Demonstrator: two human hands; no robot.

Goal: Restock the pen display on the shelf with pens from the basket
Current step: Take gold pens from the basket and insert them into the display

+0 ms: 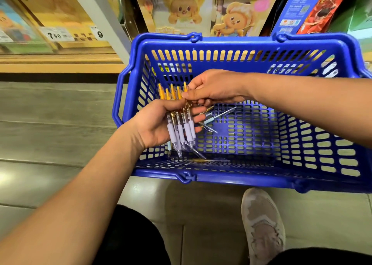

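Observation:
A blue plastic basket (261, 43) stands on the floor in front of me. Over its left half, my left hand (155, 125) grips a bunch of several clear pens (182, 132) with orange tops and pale lilac grips, tips pointing down toward me. My right hand (213, 87) reaches in from the right and pinches the orange upper ends of the same bunch. A few loose pens (213, 116) with light blue grips lie on the basket floor, partly hidden behind my hands. One more pen (203, 160) lies by the near wall.
Behind the basket, a low shelf carries cartoon bear stationery packs (181, 9) and a blue and red box (302, 9). Price tags (54, 35) line a wooden shelf edge at the left. My pale shoe (261, 224) rests on the tiled floor just before the basket.

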